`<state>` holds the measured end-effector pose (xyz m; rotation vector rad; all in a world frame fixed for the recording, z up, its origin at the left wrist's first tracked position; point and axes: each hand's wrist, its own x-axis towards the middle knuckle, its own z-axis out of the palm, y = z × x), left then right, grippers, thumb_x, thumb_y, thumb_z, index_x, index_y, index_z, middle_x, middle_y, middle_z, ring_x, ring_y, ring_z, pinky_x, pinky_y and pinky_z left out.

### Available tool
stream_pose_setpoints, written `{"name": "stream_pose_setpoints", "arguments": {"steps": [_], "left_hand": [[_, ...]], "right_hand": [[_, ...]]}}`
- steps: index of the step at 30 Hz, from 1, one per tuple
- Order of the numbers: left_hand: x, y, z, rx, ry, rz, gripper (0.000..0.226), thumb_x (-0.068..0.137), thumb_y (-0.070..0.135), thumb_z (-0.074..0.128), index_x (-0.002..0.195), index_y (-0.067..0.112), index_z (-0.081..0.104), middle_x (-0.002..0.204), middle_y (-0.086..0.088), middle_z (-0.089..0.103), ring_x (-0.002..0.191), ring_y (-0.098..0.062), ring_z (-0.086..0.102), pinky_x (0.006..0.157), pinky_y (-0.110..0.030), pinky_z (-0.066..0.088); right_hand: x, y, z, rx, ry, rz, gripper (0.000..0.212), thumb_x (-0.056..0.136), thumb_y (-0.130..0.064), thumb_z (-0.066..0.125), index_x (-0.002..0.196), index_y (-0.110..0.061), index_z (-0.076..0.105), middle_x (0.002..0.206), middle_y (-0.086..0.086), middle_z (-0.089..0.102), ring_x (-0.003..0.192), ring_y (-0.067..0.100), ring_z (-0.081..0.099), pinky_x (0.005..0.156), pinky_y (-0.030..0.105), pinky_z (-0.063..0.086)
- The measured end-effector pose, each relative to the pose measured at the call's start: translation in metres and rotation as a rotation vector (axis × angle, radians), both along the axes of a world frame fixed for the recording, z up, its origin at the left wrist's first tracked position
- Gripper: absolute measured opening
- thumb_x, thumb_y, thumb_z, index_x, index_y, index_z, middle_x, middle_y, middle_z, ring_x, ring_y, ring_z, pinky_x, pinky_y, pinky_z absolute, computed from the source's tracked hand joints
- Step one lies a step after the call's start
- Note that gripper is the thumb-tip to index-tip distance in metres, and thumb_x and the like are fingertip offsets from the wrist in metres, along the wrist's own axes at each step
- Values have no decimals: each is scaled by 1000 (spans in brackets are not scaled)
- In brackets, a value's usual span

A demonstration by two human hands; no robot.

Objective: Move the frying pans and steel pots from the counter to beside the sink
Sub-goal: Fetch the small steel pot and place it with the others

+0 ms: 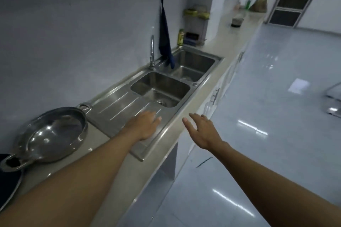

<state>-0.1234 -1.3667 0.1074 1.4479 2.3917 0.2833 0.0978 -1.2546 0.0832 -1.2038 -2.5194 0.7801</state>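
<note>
You stand in a pale room with a glossy tiled floor point(276, 97) filling the 3 o'clock side and a plain grey wall point(73, 33) at 10 o'clock. A long beige worktop point(217, 42) runs from 7 o'clock away toward 1 o'clock, with white cabinets under it. Set into it is a steel sink point(208, 77) with two basins and a ribbed draining board point(118, 108) on the near side; a tap point(152, 51) rises at its back edge, and a dark cloth point(165, 38) hangs from a wall hook over the far basin. A steel pot point(53, 134) with two loop handles sits on the worktop at 9 o'clock, just beside the draining board. A dark frying pan point(9, 184) lies at 8 o'clock, partly under the pot's near handle. Your left hand point(144, 125) hovers over the draining board, its grip spread and holding nothing. Your right hand point(203, 131) hangs past the worktop's front edge, fingers spread, empty too.
</note>
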Motion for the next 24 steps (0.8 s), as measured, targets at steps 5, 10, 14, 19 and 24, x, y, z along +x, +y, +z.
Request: {"name": "stream_pose_setpoints", "arguments": {"steps": [5, 10, 14, 19, 24], "left_hand": [[40, 99, 8, 12, -27, -135, 53, 101, 54, 31, 134, 20, 55, 147, -8, 51, 132, -31, 50, 109, -47, 40], [57, 193, 6, -5, -45, -261, 56, 100, 55, 29, 131, 17, 54, 141, -9, 55, 125, -32, 54, 105, -52, 44], [59, 270, 2, 10, -42, -352, 64, 99, 59, 28, 148, 21, 43, 156, -4, 43, 139, -28, 44, 112, -48, 38], [50, 365, 6, -12, -10, -445, 61, 98, 61, 24, 136, 22, 52, 147, -6, 52, 130, -29, 52, 105, -49, 43], [59, 440, 14, 34, -49, -524, 60, 99, 58, 26, 137, 20, 53, 145, -7, 54, 129, -29, 53, 106, -48, 43]], "right_hand": [[53, 70, 0, 0, -18, -152, 81, 96, -74, 23, 155, -21, 40, 163, 4, 36, 154, 30, 22, 124, 53, 19], [82, 140, -3, 3, -13, -274, 83, 95, -75, 23, 154, -19, 42, 161, 4, 39, 153, 30, 24, 124, 50, 20], [88, 196, -3, -5, -2, -358, 83, 94, -76, 24, 154, -20, 40, 162, 4, 37, 154, 28, 22, 125, 48, 18], [90, 258, 0, -35, -26, -441, 83, 94, -75, 23, 155, -21, 38, 164, 3, 34, 154, 26, 20, 125, 48, 18], [97, 316, 5, -36, -34, -500, 79, 97, -72, 25, 155, -20, 38, 162, 3, 37, 152, 24, 26, 124, 49, 22]]}}
